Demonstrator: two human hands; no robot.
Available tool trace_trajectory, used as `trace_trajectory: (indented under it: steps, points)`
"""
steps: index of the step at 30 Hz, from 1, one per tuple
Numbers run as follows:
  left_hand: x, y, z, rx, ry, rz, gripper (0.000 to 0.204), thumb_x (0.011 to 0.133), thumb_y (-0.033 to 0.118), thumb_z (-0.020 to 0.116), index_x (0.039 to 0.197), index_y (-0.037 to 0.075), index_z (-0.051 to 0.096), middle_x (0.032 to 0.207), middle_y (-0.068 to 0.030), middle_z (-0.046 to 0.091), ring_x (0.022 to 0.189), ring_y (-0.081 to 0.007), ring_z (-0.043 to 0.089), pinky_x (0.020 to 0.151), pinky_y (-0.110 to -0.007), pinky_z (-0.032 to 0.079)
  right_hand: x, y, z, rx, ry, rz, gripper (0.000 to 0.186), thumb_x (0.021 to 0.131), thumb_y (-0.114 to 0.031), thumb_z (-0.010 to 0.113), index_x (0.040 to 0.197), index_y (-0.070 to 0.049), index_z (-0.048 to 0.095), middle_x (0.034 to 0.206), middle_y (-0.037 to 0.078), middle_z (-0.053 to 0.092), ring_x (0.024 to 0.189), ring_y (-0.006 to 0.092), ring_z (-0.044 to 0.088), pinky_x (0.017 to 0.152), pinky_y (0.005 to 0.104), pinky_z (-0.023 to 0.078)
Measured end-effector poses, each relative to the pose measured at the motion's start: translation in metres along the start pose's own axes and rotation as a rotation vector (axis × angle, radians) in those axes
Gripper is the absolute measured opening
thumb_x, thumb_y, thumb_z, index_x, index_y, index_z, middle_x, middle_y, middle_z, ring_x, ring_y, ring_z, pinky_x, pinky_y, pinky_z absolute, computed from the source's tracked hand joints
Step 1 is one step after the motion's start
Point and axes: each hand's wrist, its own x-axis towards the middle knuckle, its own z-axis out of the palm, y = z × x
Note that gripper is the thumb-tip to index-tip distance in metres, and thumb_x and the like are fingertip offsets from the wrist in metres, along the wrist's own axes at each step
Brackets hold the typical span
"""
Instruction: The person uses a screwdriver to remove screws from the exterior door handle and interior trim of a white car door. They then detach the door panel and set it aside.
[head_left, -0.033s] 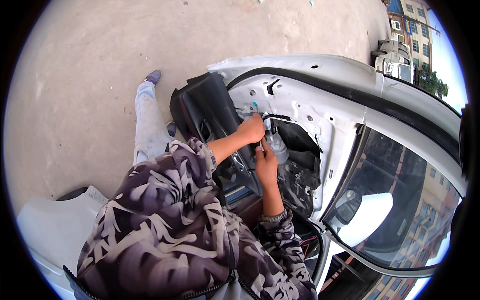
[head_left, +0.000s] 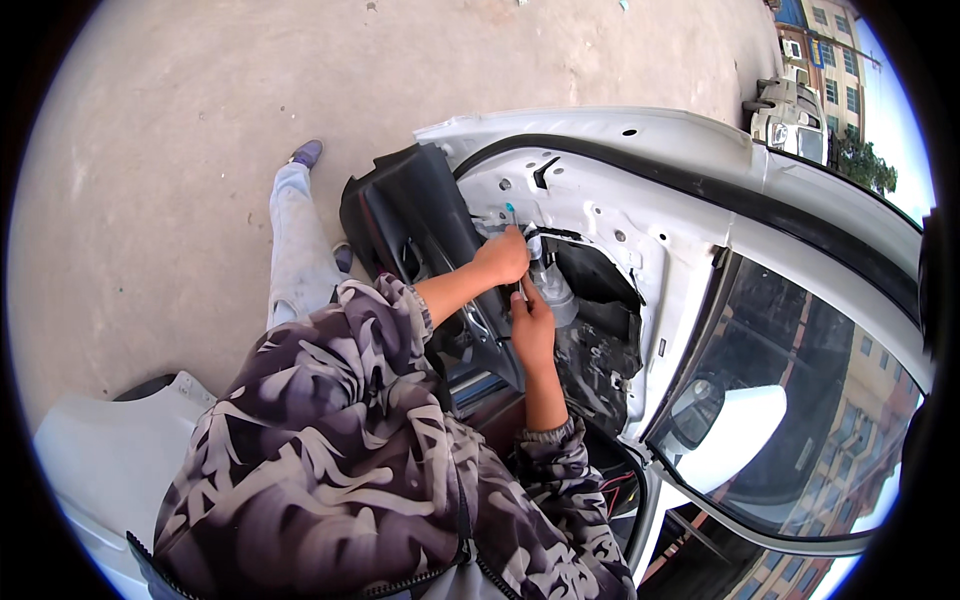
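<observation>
My left hand (head_left: 502, 257) is closed in a fist beside the inner edge of a black door trim panel (head_left: 415, 220). A thin strand runs from the fist toward a small teal piece (head_left: 510, 208) against the white door frame (head_left: 600, 185). Just below, my right hand (head_left: 533, 318) is pinched close to the left one, its fingertips nearly touching it. What the fingers hold is too small and covered to name. Next to the right hand lies a clear plastic sheet or cover (head_left: 558, 298) at the opening in the door's inner metal.
The door window (head_left: 790, 380) and white side mirror (head_left: 735, 430) are at the right. Red wires (head_left: 620, 488) show near the hinge side. A white body panel (head_left: 110, 440) stands lower left. A parked white vehicle (head_left: 797, 120) is far off on the concrete ground (head_left: 180, 200).
</observation>
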Motion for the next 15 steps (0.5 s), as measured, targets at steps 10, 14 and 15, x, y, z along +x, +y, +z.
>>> trace_trajectory:
  steps: [10, 14, 15]
  points:
    - [0.003, 0.008, -0.009, -0.001, -0.046, -0.05, 0.038, 0.083, 0.022, 0.05, 0.096, -0.013, 0.047, 0.085, -0.0293, 0.061, 0.083, -0.0424, 0.061, 0.073, -0.047, 0.049, 0.006, -0.021, -0.017, -0.092, -0.11, 0.12, 0.042, 0.086, -0.012, 0.047, 0.128, -0.01, 0.048, 0.065, 0.016, 0.053, 0.057, 0.0254, 0.051, 0.061, 0.0368, 0.042]
    - [0.001, 0.015, -0.016, 0.016, -0.047, -0.041, 0.038, 0.083, 0.022, 0.049, 0.095, -0.014, 0.049, 0.086, -0.0298, 0.061, 0.085, -0.0419, 0.061, 0.075, -0.046, 0.049, 0.01, -0.024, -0.021, -0.16, -0.079, 0.007, 0.04, 0.086, -0.012, 0.05, 0.125, -0.004, 0.05, 0.066, 0.017, 0.054, 0.058, 0.0202, 0.052, 0.059, 0.0322, 0.042]
    - [0.0, 0.018, -0.018, 0.011, -0.053, -0.061, 0.039, 0.083, 0.022, 0.049, 0.095, -0.014, 0.05, 0.088, -0.0306, 0.06, 0.086, -0.0417, 0.061, 0.076, -0.046, 0.048, 0.011, -0.019, -0.021, -0.171, -0.063, -0.05, 0.04, 0.086, -0.013, 0.05, 0.124, -0.004, 0.051, 0.069, 0.019, 0.056, 0.061, 0.024, 0.055, 0.062, 0.0334, 0.043]
